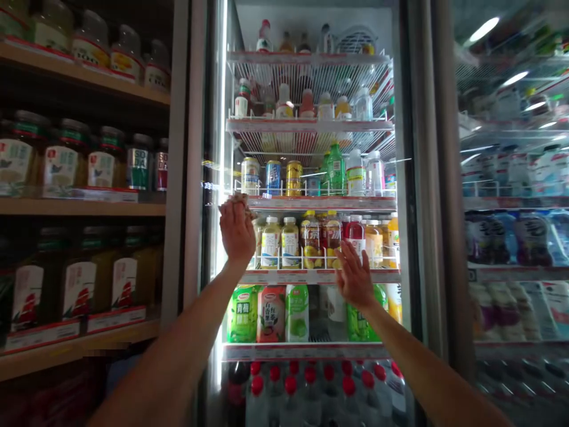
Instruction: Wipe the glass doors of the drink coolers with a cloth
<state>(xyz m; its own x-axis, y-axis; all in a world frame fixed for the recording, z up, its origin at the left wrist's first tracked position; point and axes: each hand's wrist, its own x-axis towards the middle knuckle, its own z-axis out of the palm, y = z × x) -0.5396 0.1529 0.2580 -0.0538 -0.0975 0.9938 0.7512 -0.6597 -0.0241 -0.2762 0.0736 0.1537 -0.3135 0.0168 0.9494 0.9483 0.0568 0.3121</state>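
Observation:
My left hand is raised against the glass door of a lit drinks cooler, at the level of the can shelf. Its fingers are curled round a small crumpled cloth pressed to the glass. My right hand lies lower and to the right, fingers spread flat on the glass in front of the row of juice and tea bottles. It holds nothing. Behind the glass stand cans, green bottles and red-capped bottles.
Wooden shelves with jars and dark bottles fill the left side. A second glass-door cooler stands to the right, with ceiling lights reflecting in its glass. A grey door frame separates the shelves from the cooler.

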